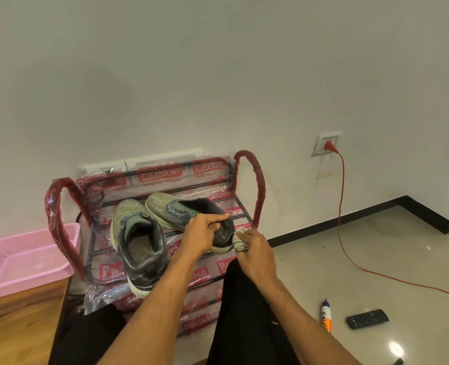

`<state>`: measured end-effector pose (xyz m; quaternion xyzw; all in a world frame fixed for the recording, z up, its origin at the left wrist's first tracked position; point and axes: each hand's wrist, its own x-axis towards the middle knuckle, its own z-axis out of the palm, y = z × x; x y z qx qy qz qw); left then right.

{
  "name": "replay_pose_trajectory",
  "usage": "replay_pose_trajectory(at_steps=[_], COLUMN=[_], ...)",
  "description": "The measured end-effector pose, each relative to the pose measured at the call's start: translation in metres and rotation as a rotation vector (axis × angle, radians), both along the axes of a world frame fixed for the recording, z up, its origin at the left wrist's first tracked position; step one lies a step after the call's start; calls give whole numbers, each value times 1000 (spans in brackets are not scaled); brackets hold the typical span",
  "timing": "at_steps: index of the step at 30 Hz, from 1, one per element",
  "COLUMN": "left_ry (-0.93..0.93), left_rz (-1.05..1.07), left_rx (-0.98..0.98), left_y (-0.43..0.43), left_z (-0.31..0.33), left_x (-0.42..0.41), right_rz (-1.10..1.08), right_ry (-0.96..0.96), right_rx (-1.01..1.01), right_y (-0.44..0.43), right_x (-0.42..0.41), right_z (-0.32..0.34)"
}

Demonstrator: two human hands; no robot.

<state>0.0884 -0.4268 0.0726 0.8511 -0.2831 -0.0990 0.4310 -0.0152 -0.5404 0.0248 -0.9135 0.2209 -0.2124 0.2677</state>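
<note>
Left hand (202,233) is on the grey shoe (176,206) right now, fingers curled over the heel collar, index finger stretched along the rim. That shoe lies on the top shelf of the shoe rack (257,180), toe pointing back toward the wall and angled left. Right hand (255,250) sits just beside the heel, fingers bunched tight round a white cloth (239,243), w/ the wad touching the back of the heel near the sole.

Second shoe (139,246) stands next to it on the same shelf, left side, opening up, heel toward the camera. The two toes are close together. Rack is wrapped in clear printed plastic, red side loops incl.

Pink basket (20,262) rests on a wooden top (15,325) at far left. Over on the right, a red cable (340,206) runs from the wall socket (326,144) down across the floor. A remote (367,318) and a glue bottle (326,316) lie on the tiles, near each other.
</note>
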Motion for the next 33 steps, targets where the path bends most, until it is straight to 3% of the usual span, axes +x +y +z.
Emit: replay_pose_trajectory(at_steps=[7,16,23,33], left_ry=[0,38,44,56], left_rz=[-3,-8,-25,5], left_rx=[-18,-55,-50,-38], left_y=[-1,0,1,-3], left_z=[0,-5,-7,9], left_x=[2,5,4,-6], right_rz=[161,-8,87,-116], right_ry=[77,35,-7,-4], right_rx=[-161,-79,-63,78], right_y=[19,-5,13,-24], right_x=[-17,11,-5,17], right_z=[-3,-2,-11,8])
